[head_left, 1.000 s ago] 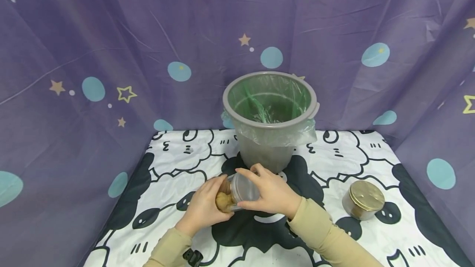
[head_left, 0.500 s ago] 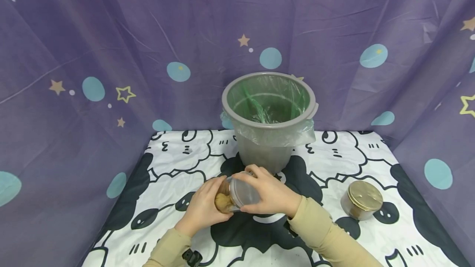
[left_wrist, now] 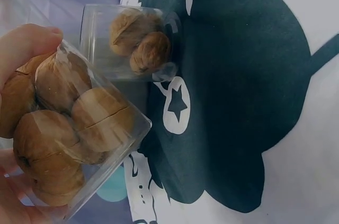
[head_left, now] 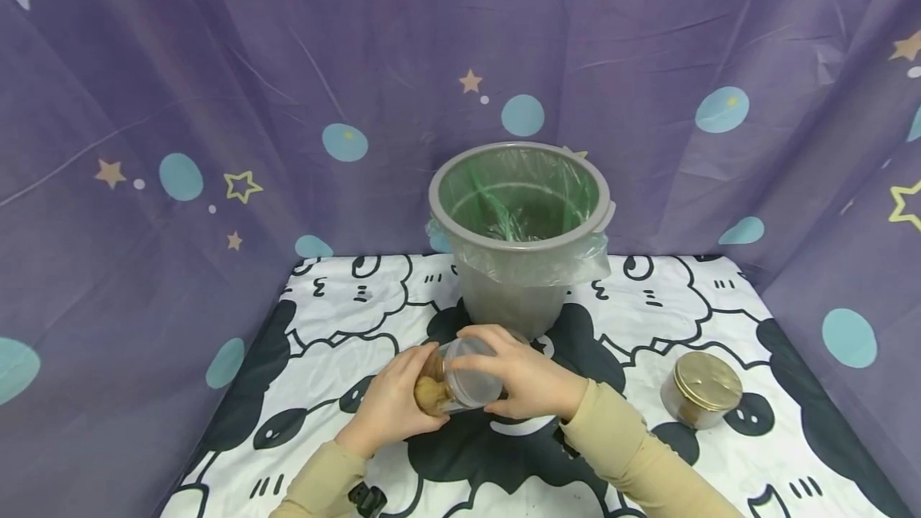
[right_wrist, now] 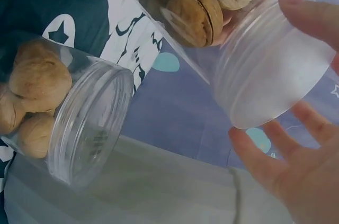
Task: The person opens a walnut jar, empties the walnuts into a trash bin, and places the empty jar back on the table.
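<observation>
A clear jar [left_wrist: 100,123] with several walnuts lies tilted in my left hand [head_left: 392,398], which grips its lower part, thumb and fingers on opposite sides. Its translucent lid [right_wrist: 280,70] faces right. My right hand [head_left: 528,374] spans this lid, with fingertips at opposite sides of its rim in the right wrist view. Behind it, a second clear jar [right_wrist: 79,118] holding walnuts stands without a lid on the patterned cloth; my right hand mostly hides it in the head view.
A grey bin [head_left: 511,302] with a green-tinted plastic liner stands behind the hands. To the right is a jar with a gold lid [head_left: 708,380]. A purple curtain [head_left: 403,38] hangs behind and on both sides of the cloth-covered table [head_left: 338,374].
My right hand's fingers have shifted around the lid, and the thumb has moved slightly right. The left hand keeps hold of the jar in nearly the same place.
</observation>
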The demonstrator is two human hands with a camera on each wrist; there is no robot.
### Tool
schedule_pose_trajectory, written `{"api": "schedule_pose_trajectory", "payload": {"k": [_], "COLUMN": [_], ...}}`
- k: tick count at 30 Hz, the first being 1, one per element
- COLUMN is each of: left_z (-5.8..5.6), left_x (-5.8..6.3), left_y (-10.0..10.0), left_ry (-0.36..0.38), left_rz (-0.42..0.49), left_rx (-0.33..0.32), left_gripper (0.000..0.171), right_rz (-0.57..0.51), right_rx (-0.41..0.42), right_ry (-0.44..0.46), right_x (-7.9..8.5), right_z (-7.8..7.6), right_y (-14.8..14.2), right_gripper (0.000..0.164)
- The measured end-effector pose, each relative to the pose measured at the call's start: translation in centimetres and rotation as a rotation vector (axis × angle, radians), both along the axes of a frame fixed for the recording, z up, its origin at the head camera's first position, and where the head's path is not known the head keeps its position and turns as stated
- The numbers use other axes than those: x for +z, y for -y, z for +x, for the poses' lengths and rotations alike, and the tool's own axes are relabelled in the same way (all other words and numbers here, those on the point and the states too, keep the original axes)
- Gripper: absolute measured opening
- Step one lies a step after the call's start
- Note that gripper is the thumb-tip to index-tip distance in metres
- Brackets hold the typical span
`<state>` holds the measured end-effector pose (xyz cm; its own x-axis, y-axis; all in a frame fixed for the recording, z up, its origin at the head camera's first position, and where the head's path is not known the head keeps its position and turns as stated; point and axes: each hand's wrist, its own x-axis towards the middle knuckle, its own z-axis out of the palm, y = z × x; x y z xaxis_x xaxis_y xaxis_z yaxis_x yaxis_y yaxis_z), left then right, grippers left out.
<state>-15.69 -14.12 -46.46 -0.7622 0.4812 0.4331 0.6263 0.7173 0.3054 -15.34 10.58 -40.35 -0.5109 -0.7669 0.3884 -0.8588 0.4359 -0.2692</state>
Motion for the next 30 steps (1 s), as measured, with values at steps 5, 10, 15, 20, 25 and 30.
{"api": "schedule_pose_trajectory", "payload": {"k": [5, 10, 15, 20, 25, 30], "left_z": [0.1, 0.1, 0.1, -0.2, -0.2, -0.2], "left_x": [-0.2, -0.1, 0.0, 0.1, 0.1, 0.0], "left_y": [0.1, -0.1, -0.5, -0.9, -1.1, -1.2], "left_ry": [0.028, 0.049, 0.017, 0.001, 0.002, 0.009], "left_rz": [0.003, 0.005, 0.005, -0.010, -0.016, -0.004], "left_rx": [0.017, 0.026, 0.023, 0.014, 0.017, 0.020], "left_gripper": [0.099, 0.099, 0.099, 0.096, 0.095, 0.095], "right_rz": [0.007, -0.084, -0.108, -0.036, -0.017, -0.006], "right_rx": [0.034, -0.054, -0.241, -0.369, -0.411, -0.416], "right_ry": [-0.006, 0.163, 0.226, 0.109, 0.075, 0.095], "right_x": [0.0, 0.4, 0.5, 0.3, 0.2, 0.1], "right_z": [-0.2, -0.1, 0.2, 0.4, 0.4, 0.4], "right_y": [-0.1, -0.1, 0.2, 0.6, 0.8, 0.8], "right_gripper": [0.080, 0.086, 0.085, 0.083, 0.081, 0.075]}}
